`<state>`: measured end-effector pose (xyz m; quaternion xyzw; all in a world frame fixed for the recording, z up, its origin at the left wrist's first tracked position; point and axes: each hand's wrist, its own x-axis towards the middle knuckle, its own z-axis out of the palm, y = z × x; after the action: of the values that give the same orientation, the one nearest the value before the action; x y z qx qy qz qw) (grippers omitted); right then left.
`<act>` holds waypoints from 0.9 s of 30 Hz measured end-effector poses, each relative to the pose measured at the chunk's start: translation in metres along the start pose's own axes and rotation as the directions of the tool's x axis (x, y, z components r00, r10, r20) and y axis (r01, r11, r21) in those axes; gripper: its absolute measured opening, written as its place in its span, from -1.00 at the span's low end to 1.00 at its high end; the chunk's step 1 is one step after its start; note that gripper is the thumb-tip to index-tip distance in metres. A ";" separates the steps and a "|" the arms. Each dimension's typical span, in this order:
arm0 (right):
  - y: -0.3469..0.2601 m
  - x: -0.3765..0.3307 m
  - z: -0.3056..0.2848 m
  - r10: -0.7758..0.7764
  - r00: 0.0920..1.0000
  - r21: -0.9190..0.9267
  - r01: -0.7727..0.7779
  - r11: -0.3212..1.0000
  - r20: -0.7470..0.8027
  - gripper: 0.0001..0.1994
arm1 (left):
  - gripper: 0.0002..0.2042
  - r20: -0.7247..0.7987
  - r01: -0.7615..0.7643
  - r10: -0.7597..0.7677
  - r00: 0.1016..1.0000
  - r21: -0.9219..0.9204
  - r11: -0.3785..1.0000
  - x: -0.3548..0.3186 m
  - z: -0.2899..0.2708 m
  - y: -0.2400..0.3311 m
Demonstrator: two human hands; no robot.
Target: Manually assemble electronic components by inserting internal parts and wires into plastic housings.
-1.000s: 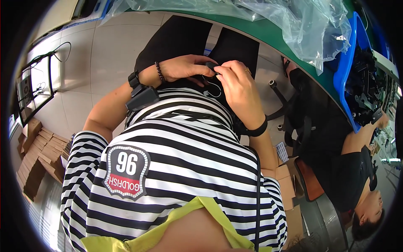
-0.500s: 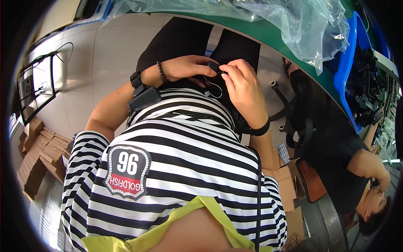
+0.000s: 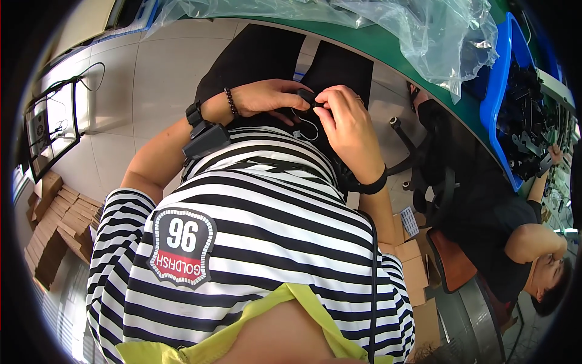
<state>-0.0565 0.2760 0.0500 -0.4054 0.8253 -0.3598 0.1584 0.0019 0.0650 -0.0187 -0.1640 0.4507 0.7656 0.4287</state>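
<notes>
Above my lap, a small black part with a thin white cable is between my two hands. My left hand grips its rounded body with thumb and fingers. My right hand pinches its right end, fingertips close to my left thumb. A small white connector hangs at the cable's end, near the striped shirt. What exactly the black part is cannot be made out. On my left wrist sit a beaded bracelet and a dark strapped device; a black band circles my right wrist.
A green table with clear plastic sheeting stands ahead. At its right a blue bin holds many black parts. A co-worker in black sits at right. Flattened cardboard is stacked at left; a black chair base stands right.
My right fingertips have shifted slightly and curl tighter at the black part. My left hand stays almost still. The co-worker has shifted, and one of their hands now shows by the blue bin.
</notes>
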 end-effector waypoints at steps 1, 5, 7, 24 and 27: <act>-0.002 0.002 0.000 -0.032 0.999 -0.038 0.032 0.999 0.012 -0.84 | -0.43 -0.002 -0.009 0.009 1.000 0.009 1.000 0.001 -0.001 -0.003; -0.006 0.006 -0.001 -0.080 0.993 -0.156 0.093 0.983 0.089 -0.84 | -0.45 0.008 -0.033 0.033 0.999 0.031 0.999 0.005 -0.003 -0.003; -0.006 0.008 -0.002 -0.083 0.991 -0.219 0.104 0.970 0.102 -0.84 | -0.47 0.006 -0.022 0.022 1.000 -0.003 1.000 0.001 -0.001 -0.001; 0.011 -0.001 0.034 0.220 0.968 -0.439 -0.146 0.887 0.121 -0.69 | -0.43 0.061 -0.003 0.003 0.998 -0.003 1.000 -0.009 -0.002 -0.001; 0.007 -0.003 0.031 0.068 0.994 -0.444 -0.099 0.891 -0.086 -0.70 | -0.43 0.047 0.001 0.000 0.999 -0.024 1.000 -0.009 0.001 0.004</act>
<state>-0.0419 0.2666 0.0235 -0.3826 0.9075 -0.1667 0.0483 0.0044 0.0601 -0.0102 -0.1514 0.4310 0.7745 0.4375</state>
